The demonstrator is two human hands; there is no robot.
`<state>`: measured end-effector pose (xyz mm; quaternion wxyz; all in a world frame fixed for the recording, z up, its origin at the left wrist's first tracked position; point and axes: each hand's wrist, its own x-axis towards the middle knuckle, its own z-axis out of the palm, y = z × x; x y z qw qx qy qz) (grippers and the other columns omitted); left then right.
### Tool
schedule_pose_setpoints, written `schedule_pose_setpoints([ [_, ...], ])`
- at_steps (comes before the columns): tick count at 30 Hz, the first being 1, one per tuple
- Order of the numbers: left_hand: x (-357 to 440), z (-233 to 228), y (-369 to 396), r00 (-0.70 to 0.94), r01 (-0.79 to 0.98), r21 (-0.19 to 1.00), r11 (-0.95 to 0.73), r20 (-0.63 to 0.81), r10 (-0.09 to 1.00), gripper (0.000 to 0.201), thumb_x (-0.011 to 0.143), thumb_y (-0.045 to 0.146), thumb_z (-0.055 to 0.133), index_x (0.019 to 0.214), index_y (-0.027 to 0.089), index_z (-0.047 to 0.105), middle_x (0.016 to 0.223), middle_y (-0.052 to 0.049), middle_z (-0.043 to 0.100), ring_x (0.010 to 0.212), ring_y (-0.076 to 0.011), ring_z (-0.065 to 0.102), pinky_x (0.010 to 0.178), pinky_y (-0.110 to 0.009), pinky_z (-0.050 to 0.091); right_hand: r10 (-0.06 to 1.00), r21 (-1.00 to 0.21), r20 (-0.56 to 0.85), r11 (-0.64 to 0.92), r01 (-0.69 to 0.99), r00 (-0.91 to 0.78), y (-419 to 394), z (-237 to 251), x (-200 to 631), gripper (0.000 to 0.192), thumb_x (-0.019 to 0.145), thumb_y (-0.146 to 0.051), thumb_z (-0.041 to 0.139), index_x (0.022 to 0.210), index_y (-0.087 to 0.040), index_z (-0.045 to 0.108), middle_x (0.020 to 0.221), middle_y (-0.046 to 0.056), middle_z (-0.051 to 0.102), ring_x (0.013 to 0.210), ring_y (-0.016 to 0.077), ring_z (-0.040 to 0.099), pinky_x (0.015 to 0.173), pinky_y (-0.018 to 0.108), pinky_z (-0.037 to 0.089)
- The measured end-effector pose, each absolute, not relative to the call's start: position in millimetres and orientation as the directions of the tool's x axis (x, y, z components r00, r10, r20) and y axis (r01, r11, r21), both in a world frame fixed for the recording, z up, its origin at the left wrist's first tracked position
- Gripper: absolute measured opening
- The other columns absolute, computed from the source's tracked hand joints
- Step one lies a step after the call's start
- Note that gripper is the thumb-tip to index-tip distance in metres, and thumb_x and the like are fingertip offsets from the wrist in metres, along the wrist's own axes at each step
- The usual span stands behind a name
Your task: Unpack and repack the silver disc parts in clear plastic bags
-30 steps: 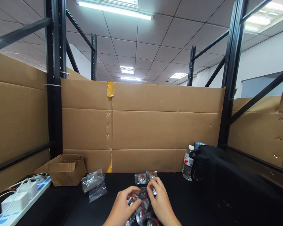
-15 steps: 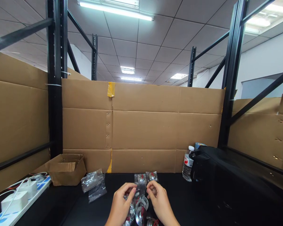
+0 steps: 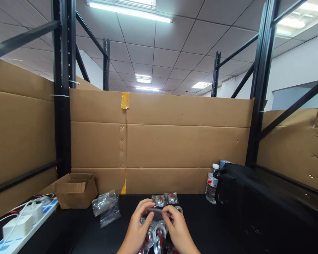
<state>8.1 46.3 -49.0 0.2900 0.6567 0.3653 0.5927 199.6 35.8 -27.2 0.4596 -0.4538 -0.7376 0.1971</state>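
The work looks partway along, judging by how the pieces lie. Two wrapped packets sit side by side near the far edge of the tabletop, set apart from the heap. The larger share, shiny silver discs with red parts, is bunched between the forearms towards the near edge and seems to be what is left. One silver ring shows just beyond the right hand.

Clear plastic spans the gap between both hands above the heap. The right fingers are curled in and pinch its edge; the left hand has thumb and fingers parted at its other side, and with glare and overlap there I cannot tell whether they grip it or only steady it.

For moving, the far edge is bounded by an upright cardboard panel. Towards the left edge lie crumpled plastic bags, with a cardboard box at the far left corner and a power strip nearer. Rightward, a water bottle and a bulky black bag limit the reach.
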Motion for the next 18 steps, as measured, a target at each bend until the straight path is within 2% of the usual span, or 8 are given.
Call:
schedule_pose_setpoints([
  [4, 7, -51, 51, 0.072, 0.169, 0.847, -0.505, 0.500, 0.863, 0.034, 0.092, 0.046, 0.061, 0.112, 0.019, 0.069, 0.106, -0.011, 0.073, 0.099, -0.0238, 0.069, 0.088, -0.033, 0.054, 0.827, -0.682, 0.525, 0.551, 0.480, -0.203, 34, -23, 198, 0.035, 0.100, -0.044, 0.047, 0.086, -0.020, 0.068, 0.084, 0.004, 0.068, 0.081, 0.0198, 0.063, 0.075, 0.027, 0.046],
  [6, -1, -51, 59, 0.048, 0.154, 0.861, -0.485, 0.484, 0.874, 0.035, 0.093, 0.046, 0.059, 0.114, 0.018, 0.063, 0.098, -0.009, 0.073, 0.092, -0.0224, 0.071, 0.083, -0.032, 0.054, 0.818, -0.673, 0.526, 0.568, 0.473, -0.234, 32, -22, 198, 0.027, 0.098, -0.039, 0.051, 0.092, -0.021, 0.070, 0.091, 0.005, 0.069, 0.086, 0.0203, 0.064, 0.078, 0.028, 0.047],
  [8, -20, -49, 70, -0.050, 0.154, 0.870, -0.468, 0.480, 0.876, 0.040, 0.091, 0.046, 0.059, 0.119, 0.019, 0.054, 0.097, -0.008, 0.073, 0.088, -0.0219, 0.072, 0.081, -0.031, 0.054, 0.822, -0.670, 0.523, 0.559, 0.489, -0.225, 33, -23, 200, 0.019, 0.091, -0.031, 0.058, 0.103, -0.023, 0.070, 0.105, 0.006, 0.070, 0.095, 0.0217, 0.064, 0.084, 0.030, 0.048],
  [10, -48, -47, 80, -0.228, 0.221, 0.881, -0.418, 0.464, 0.856, 0.039, 0.087, 0.044, 0.059, 0.116, 0.021, 0.048, 0.100, -0.008, 0.073, 0.081, -0.0217, 0.073, 0.077, -0.032, 0.055, 0.839, -0.650, 0.510, 0.519, 0.555, -0.189, 39, -24, 202, 0.030, 0.082, -0.022, 0.062, 0.112, -0.024, 0.067, 0.117, 0.008, 0.067, 0.107, 0.0242, 0.062, 0.093, 0.033, 0.046],
  [11, -66, -47, 85, -0.322, 0.312, 0.879, -0.360, 0.454, 0.831, 0.032, 0.085, 0.041, 0.060, 0.108, 0.022, 0.048, 0.102, -0.008, 0.073, 0.075, -0.0212, 0.073, 0.073, -0.032, 0.054, 0.850, -0.627, 0.495, 0.494, 0.603, -0.181, 44, -23, 203, 0.035, 0.079, -0.018, 0.062, 0.113, -0.024, 0.067, 0.120, 0.008, 0.066, 0.112, 0.0254, 0.061, 0.096, 0.035, 0.045],
  [14, -117, -48, 95, -0.407, 0.657, 0.746, -0.109, 0.472, 0.782, 0.004, 0.083, 0.027, 0.051, 0.084, 0.023, 0.050, 0.087, -0.004, 0.072, 0.073, -0.0227, 0.071, 0.075, -0.033, 0.051, 0.882, -0.506, 0.420, 0.423, 0.752, -0.213, 66, -16, 204, 0.035, 0.078, -0.016, 0.057, 0.110, -0.026, 0.067, 0.125, 0.007, 0.064, 0.122, 0.0273, 0.056, 0.099, 0.040, 0.041],
  [16, -141, -53, 98, -0.395, 0.769, 0.640, 0.007, 0.465, 0.792, 0.011, 0.082, 0.018, 0.047, 0.085, 0.021, 0.058, 0.091, -0.008, 0.073, 0.088, -0.0257, 0.071, 0.083, -0.035, 0.049, 0.894, -0.414, 0.373, 0.401, 0.817, -0.250, 84, -10, 202, 0.034, 0.083, -0.019, 0.055, 0.113, -0.027, 0.067, 0.130, 0.007, 0.063, 0.125, 0.0275, 0.055, 0.101, 0.042, 0.038],
  [18, -150, -59, 98, -0.375, 0.832, 0.545, 0.099, 0.422, 0.825, 0.021, 0.084, 0.018, 0.048, 0.092, 0.018, 0.066, 0.098, -0.011, 0.073, 0.097, -0.0277, 0.069, 0.087, -0.035, 0.048, 0.907, -0.338, 0.317, 0.381, 0.861, -0.277, 101, -5, 198, 0.035, 0.086, -0.026, 0.056, 0.120, -0.028, 0.066, 0.135, 0.009, 0.062, 0.127, 0.0293, 0.054, 0.103, 0.047, 0.034],
])
